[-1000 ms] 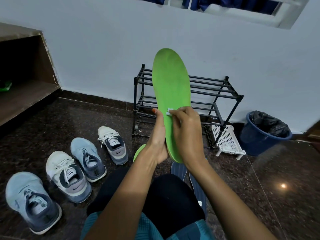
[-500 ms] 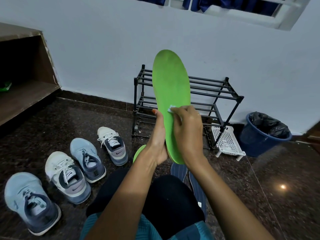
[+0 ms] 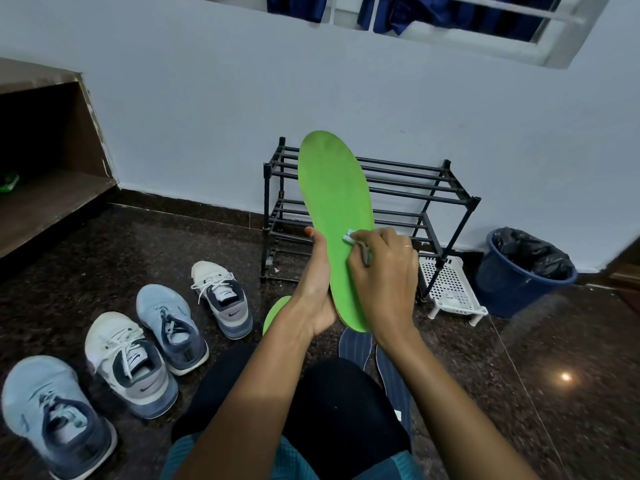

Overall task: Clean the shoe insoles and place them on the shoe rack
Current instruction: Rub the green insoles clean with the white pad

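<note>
A dark speckled stone floor (image 3: 104, 258) carries everything, and the black metal shoe rack (image 3: 408, 188), with bare bar shelves, stands on it against the pale wall. To the right of the rack sits a blue bin (image 3: 509, 292) lined with a black bag. Left of the rack and nearer the person, four shoes stand in a slanting row: a white-and-grey trainer (image 3: 221, 299) closest to the rack, then a pale blue trainer (image 3: 169, 327), a second white-and-grey trainer (image 3: 128, 365) and a second pale blue trainer (image 3: 52, 417) farthest from it. Both white-and-grey shoes show a dark swoosh logo at the heel. A white perforated basket (image 3: 450, 289) rests at the rack's right foot. The green insole (image 3: 336, 202) is held upright in the air in front of the rack's left half, toe up, not on any shelf. Dark blue insoles (image 3: 356, 344) lie on the floor in front of the rack by the person's knee, and a second green insole (image 3: 275, 313) peeks out beside them behind the left wrist. The left hand (image 3: 317, 289) has its grip closed round the green insole's heel end, thumb along the edge. The right hand (image 3: 384, 271) pinches a white wipe (image 3: 348, 237) in its grip and presses it to the insole's face; a thin ring (image 3: 408, 247) shows on one finger.
</note>
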Demonstrator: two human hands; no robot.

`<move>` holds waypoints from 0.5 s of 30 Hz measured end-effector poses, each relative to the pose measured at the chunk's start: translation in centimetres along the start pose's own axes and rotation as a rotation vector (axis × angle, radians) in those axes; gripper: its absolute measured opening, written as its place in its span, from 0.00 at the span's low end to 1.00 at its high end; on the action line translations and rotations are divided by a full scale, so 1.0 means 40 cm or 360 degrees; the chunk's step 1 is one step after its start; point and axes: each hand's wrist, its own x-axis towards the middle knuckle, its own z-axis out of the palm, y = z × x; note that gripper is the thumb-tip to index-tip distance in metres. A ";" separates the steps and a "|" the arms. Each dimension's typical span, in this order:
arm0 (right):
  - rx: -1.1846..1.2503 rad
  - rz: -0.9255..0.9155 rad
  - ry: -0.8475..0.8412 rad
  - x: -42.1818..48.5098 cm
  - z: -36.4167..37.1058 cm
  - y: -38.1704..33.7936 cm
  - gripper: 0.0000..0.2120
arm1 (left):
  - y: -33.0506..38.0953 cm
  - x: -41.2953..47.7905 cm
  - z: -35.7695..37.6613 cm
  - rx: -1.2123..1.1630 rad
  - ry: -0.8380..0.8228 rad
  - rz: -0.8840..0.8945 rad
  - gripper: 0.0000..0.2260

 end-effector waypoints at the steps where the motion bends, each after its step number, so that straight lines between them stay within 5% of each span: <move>1: 0.0005 0.0013 0.0007 0.004 0.001 0.003 0.08 | -0.001 0.002 0.000 0.0003 -0.0007 0.0007 0.31; 15: 0.0591 0.0514 -0.0323 0.100 0.007 0.144 0.04 | 0.003 0.097 0.040 0.0413 0.0111 0.0003 0.20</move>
